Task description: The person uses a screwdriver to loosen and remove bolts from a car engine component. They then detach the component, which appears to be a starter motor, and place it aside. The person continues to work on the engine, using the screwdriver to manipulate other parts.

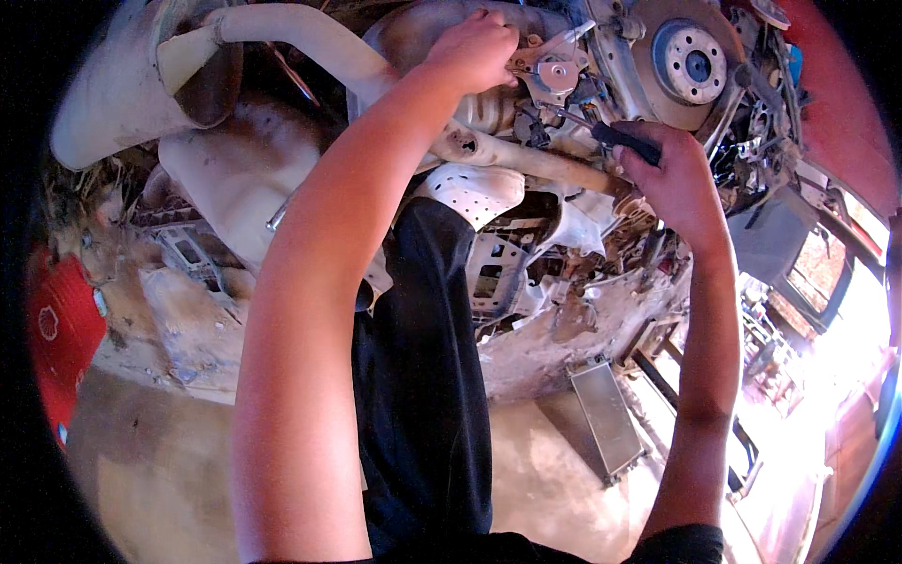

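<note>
My right hand (669,179) is wrapped round the black handle of a screwdriver (628,142). Its thin shaft points left to the lower edge of a silver metal part (554,77) with a round middle and bolt holes. At that part's left side, the fingers of my left hand (477,52) are curled and closed on its edge; the fingertips are partly hidden. Dark small pieces (531,125) sit just below the silver part. A brake disc (693,64) with a ring of holes stands to its right.
A pale exhaust pipe (291,21) and dusty car parts lie around my arms. Below my hands runs a brown tube (545,164). My white perforated shoe (484,193) rests among the parts. A flat radiator-like panel (606,414) and a red container (68,329) are on the floor.
</note>
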{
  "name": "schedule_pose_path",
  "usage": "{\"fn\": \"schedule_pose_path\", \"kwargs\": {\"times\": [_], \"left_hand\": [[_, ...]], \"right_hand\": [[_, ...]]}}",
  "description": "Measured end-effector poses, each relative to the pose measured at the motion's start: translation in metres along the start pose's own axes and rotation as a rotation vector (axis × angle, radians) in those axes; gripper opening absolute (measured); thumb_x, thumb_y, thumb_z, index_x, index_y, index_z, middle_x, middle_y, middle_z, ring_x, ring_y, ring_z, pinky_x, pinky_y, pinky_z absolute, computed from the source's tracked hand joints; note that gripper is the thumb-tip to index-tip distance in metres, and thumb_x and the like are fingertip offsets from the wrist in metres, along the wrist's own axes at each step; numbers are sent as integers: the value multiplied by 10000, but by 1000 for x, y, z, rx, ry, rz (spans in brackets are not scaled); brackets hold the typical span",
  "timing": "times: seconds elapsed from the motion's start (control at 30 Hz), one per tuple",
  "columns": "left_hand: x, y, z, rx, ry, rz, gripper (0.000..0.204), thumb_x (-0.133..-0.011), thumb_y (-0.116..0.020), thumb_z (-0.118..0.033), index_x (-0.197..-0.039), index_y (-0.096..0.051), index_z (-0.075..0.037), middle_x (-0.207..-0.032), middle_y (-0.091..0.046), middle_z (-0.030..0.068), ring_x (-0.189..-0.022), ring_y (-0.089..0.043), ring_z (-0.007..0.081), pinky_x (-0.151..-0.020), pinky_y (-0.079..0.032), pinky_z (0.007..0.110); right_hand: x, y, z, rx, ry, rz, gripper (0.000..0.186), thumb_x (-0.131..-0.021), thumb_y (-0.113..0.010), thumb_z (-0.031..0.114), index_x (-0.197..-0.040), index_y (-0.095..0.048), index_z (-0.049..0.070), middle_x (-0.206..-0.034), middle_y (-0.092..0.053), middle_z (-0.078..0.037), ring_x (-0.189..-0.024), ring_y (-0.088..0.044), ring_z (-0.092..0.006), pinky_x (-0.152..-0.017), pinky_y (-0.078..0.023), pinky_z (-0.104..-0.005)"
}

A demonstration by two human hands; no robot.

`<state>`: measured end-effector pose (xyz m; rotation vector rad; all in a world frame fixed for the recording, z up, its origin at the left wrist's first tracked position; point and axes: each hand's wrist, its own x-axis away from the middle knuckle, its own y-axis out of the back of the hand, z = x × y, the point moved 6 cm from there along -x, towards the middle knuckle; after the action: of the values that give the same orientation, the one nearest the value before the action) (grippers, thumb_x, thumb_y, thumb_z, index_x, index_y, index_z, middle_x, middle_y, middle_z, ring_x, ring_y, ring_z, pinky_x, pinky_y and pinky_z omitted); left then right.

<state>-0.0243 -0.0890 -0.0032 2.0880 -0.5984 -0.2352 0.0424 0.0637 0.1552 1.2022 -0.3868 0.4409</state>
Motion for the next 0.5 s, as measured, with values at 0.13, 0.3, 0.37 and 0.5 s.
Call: {"fn": "schedule_pose_path", "kwargs": {"times": [0.13,0.3,0.37,0.5], "left_hand": [[1,3,-1,22,-11,2,525,-639,-782,-281,-1020,-578,17,-1052,-572,197,-1003,-559,338,-851,-474,416],[6,-4,8,26,73,-59,500,-642,-801,-314,-1026,-635,-40,-1170,-551,151,-1108,-520,328,-901,-480,419],[6,-7,9,27,79,-93,501,-623,-814,-302,-1026,-646,-57,-1167,-552,136,-1103,-523,326,-874,-498,425],[-1,-5,3,21,40,-131,495,-625,-815,-292,-1017,-645,-42,-1161,-552,144,-1101,-528,329,-881,-496,426]], "right_hand": [[-13,7,12,35,-9,91,244,-768,-608,130,-955,-658,-20,-697,-624,-189,-651,-647,-293,-648,-504,-355],[-26,4,29,206,268,69,259,-756,-628,175,-921,-661,-22,-816,-634,-237,-784,-629,-384,-718,-502,-402],[-30,1,33,261,248,91,267,-742,-641,177,-922,-660,-19,-820,-631,-236,-785,-625,-392,-730,-502,-405],[-39,-1,18,-27,-109,232,237,-792,-654,184,-867,-639,-41,-667,-607,-163,-596,-605,-229,-521,-467,-342]]}}
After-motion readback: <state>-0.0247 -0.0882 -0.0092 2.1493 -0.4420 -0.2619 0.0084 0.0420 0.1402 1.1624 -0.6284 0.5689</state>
